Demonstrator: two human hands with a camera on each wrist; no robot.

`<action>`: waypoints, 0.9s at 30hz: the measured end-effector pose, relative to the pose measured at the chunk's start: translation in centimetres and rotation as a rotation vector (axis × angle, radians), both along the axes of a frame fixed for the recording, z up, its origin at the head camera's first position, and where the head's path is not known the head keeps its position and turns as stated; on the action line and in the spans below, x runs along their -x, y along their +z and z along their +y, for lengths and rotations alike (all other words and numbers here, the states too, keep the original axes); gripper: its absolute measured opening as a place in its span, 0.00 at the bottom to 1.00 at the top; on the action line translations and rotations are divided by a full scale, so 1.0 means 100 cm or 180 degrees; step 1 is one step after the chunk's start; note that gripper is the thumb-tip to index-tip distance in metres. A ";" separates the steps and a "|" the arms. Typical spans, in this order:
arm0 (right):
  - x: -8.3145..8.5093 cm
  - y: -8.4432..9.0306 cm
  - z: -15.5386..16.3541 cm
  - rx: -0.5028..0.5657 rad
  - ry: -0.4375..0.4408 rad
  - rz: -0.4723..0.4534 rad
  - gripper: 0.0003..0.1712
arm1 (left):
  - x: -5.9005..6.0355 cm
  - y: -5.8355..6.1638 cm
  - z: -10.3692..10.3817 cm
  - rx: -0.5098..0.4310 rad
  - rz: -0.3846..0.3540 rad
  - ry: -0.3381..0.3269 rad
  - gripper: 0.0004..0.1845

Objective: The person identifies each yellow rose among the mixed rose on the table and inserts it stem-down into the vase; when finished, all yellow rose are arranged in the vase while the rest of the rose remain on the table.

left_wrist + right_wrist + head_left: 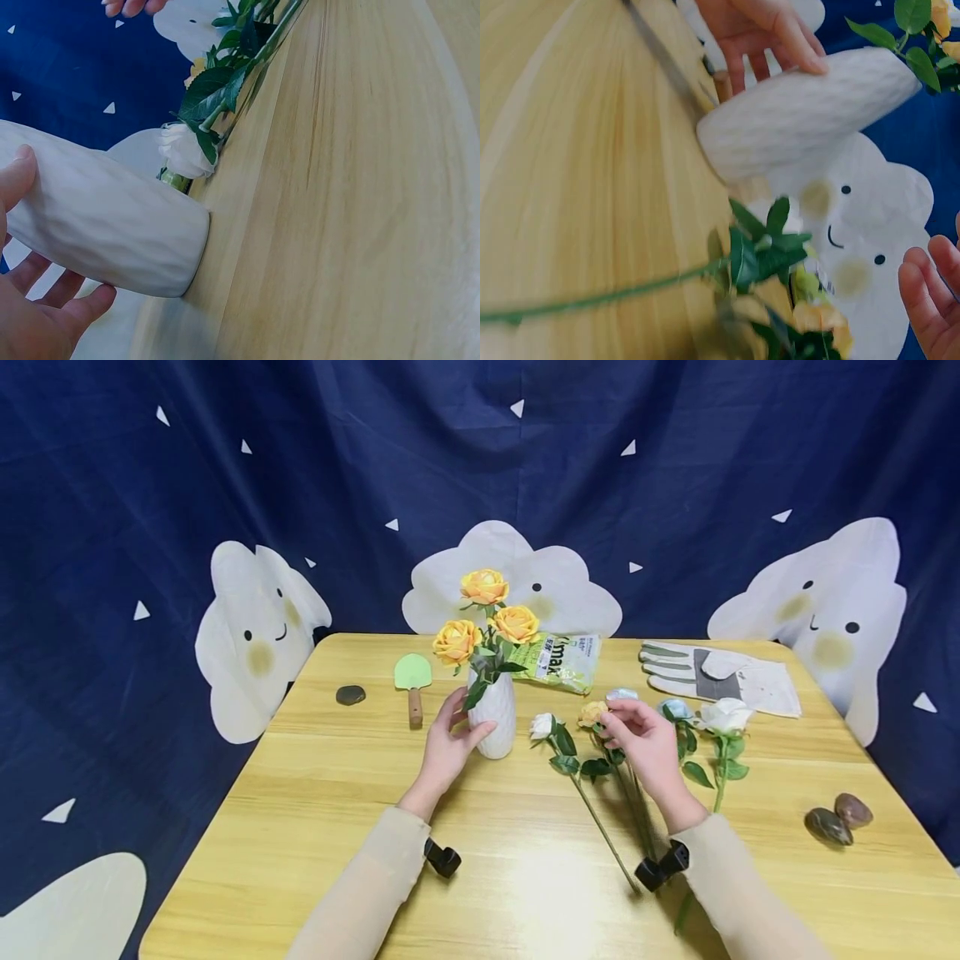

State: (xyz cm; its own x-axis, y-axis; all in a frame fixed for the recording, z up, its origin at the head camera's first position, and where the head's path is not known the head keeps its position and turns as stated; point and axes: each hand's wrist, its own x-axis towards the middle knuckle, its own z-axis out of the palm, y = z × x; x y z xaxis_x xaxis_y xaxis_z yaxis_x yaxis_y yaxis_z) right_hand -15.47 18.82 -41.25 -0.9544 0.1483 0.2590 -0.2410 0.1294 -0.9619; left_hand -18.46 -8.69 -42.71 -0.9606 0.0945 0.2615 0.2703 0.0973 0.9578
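A white ribbed vase [497, 720] with three orange roses [486, 618] stands mid-table. My left hand [469, 717] holds it from the left, thumb on the front and fingers round the back. In the left wrist view the thumb [15, 176] lies on the vase [112, 232]. My right hand [611, 720] hovers with relaxed fingers over loose flowers lying on the table, closest to a small orange rose [592, 713], and holds nothing. In the right wrist view its fingers [930, 300] are empty, with the vase [802, 112] beyond.
Lying near the right hand are a small white rose [542, 725], a pale blue rose [675, 708] and a larger white rose [726, 717]. A green trowel [412, 681], dark stone [350, 695], packet [562, 660], glove [720, 681] and two stones [838, 818] lie on the wooden table [337, 827].
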 end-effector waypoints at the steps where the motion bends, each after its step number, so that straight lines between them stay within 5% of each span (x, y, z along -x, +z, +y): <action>1: -0.003 -0.001 0.004 -0.0063 0.0000 -0.0018 0.13 | 0.000 0.001 0.000 0.0010 0.0004 0.0002 0.34; 13: -0.024 -0.039 0.042 -0.0356 0.0075 -0.0106 0.17 | -0.001 0.001 0.000 0.0003 0.0017 -0.0004 0.34; 27: -0.037 -0.046 0.052 -0.1186 0.0700 -0.1064 0.17 | -0.001 0.003 0.000 0.0055 0.0019 0.0005 0.34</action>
